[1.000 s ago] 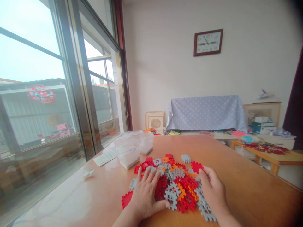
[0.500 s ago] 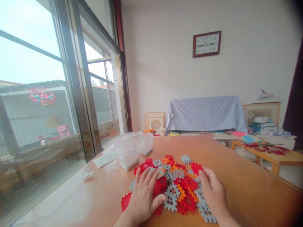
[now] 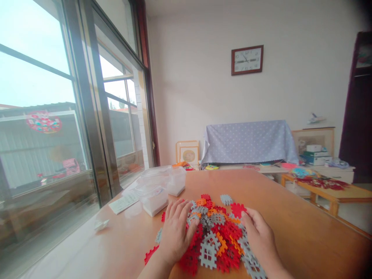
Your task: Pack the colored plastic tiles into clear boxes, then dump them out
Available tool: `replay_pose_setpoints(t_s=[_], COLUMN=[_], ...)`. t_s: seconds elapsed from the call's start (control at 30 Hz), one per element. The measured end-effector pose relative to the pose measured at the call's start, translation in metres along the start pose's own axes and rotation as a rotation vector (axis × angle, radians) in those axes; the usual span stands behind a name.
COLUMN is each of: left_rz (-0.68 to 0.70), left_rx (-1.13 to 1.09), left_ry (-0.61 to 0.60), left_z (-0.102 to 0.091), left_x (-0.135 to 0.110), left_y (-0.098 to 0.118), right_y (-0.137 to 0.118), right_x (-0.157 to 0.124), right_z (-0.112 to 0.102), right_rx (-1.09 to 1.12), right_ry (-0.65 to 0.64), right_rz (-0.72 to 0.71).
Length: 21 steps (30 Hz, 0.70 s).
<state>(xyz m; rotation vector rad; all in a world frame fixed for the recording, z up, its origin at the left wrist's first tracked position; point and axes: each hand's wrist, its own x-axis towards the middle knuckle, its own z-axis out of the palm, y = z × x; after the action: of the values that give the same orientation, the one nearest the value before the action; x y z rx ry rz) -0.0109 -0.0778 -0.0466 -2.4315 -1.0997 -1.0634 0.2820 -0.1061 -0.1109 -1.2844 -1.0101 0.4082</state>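
Note:
A pile of interlocking plastic building pieces in red, grey and orange lies on the table. My left hand rests palm down over the pile's left side, fingers stretched forward, covering some pieces. At the pile's right edge, my right hand pinches a red toothed building piece by its right corner. A grey window-shaped piece lies at the front of the heap, beside an orange angled piece. Just behind the pile, a single grey piece lies apart.
Clear plastic containers stand at the table's back left, beside a printed sheet and a crumpled scrap. Windows line the left side. A low wooden table with red items stands at the right.
My left hand has slid forward and slightly right over the pile, its thumb drawn nearer the fingers. My right hand keeps the red piece at nearly the same spot. The view has shifted slightly.

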Motion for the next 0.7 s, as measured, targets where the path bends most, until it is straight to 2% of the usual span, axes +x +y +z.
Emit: replay_pose_setpoints(t_s=[0.1,0.17,0.3,0.4,0.53,0.63,0.7], left_rz=[-0.096,-0.208,-0.405,-0.467,-0.544,-0.679,-0.768], left_rx=[-0.206,-0.421,-0.956,-1.238,-1.396,-1.405,-1.401], left_ry=[0.029,0.0,-0.188,-0.304,-0.304,-0.216,-0.165], left_z=[0.011,0.021,0.041,0.052,0.068,0.082,0.089], left_x=[0.023,0.038,0.062,0.069,0.065,0.06,0.058], left_y=[-0.002,0.0,0.008,0.012,0.004,-0.007,-0.014], right_y=[-0.009,-0.021,-0.049,-0.06,-0.056,-0.046,-0.041], right_x=[0.006,0.01,0.016,0.021,0.027,0.032,0.034], right_z=[0.002,0.005,0.018,0.033,0.052,0.064,0.072], right_rx=[0.022,0.061,0.107,0.108,0.116,0.039,-0.097], right_ry=[-0.046,-0.122,-0.306,-0.435,-0.52,-0.432,-0.38], right_rz=[0.015,0.026,0.102,0.135,0.104,0.03,-0.067])
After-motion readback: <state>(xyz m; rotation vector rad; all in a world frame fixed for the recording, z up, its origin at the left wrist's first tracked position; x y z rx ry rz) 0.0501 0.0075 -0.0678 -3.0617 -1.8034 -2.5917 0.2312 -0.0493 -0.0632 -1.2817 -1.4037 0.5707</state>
